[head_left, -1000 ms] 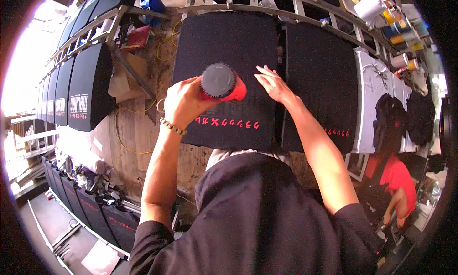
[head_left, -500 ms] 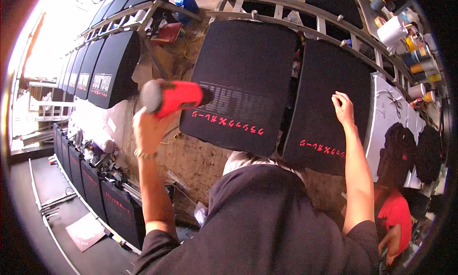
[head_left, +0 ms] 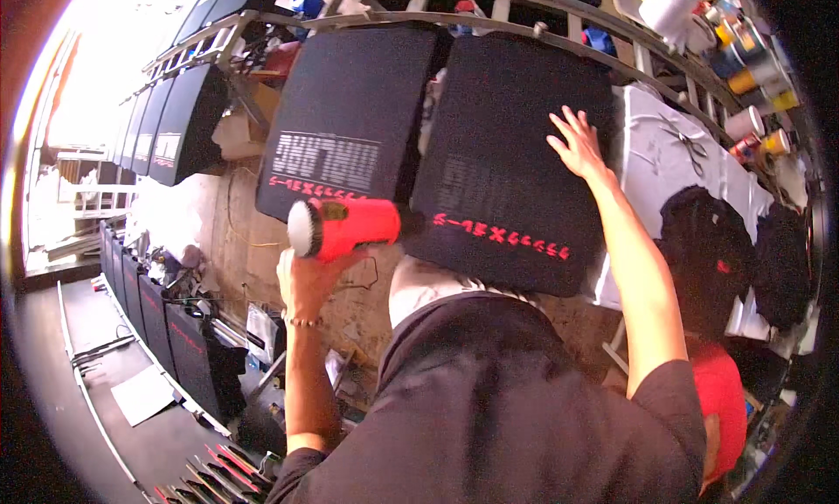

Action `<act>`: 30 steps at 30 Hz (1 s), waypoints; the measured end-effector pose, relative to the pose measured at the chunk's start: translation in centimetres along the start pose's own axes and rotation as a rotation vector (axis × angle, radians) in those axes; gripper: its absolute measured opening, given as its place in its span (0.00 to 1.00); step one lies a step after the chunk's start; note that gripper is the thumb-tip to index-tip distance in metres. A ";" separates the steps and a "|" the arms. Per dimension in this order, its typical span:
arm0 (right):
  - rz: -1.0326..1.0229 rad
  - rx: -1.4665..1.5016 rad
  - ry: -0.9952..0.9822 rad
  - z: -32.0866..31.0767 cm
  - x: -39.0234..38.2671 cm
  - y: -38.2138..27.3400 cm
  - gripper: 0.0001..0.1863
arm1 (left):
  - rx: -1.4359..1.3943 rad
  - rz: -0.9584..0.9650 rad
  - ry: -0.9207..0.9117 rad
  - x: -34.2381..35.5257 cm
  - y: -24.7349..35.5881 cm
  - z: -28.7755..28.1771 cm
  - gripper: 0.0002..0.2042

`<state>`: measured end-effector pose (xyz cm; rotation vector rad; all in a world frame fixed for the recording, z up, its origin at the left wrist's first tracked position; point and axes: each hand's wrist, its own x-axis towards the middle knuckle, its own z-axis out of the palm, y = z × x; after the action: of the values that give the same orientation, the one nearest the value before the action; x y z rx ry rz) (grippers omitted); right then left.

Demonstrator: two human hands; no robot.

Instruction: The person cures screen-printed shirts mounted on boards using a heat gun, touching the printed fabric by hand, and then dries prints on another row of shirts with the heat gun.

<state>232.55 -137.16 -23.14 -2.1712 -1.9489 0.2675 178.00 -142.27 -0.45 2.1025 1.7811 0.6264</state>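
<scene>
A red heat gun with a pale round back end is gripped in my left hand. Its dark nozzle points right, at the lower left edge of a black fabric panel. That panel carries a line of red lettering and a faint grey block print at its left. Over the panel's right side is my right hand, fingers spread, holding nothing; whether it touches the cloth I cannot tell. To the left lies a second black panel with a pale block print and red lettering, partly behind the heat gun.
A metal rail frame runs behind the panels. White cloth with dark stains lies at right, beside bunched black garments. Tubs and cups line the far right. A person in red is at lower right.
The view has shifted right, so both panels sit further left. The heat gun has come round to the right-hand panel's edge. My right hand has gone from bent fingers to spread ones.
</scene>
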 end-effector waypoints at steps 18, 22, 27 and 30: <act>0.081 0.007 -0.216 1.1 0.2 2.3 0.35 | 0.153 0.464 -0.215 12.4 14.9 10.6 0.25; 0.138 -0.015 -0.167 1.3 0.3 1.3 0.35 | 0.100 0.554 -0.295 13.6 16.1 11.3 0.25; 0.217 -0.026 -0.187 0.7 0.2 0.6 0.37 | 0.136 0.516 -0.311 14.9 16.0 11.0 0.25; 0.213 -0.011 -0.192 0.6 0.4 0.6 0.39 | 0.176 0.511 -0.352 16.2 14.2 10.0 0.24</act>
<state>233.04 -136.86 -23.90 -2.4438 -1.8121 0.5184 197.25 -128.46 0.19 2.6167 1.1496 0.1913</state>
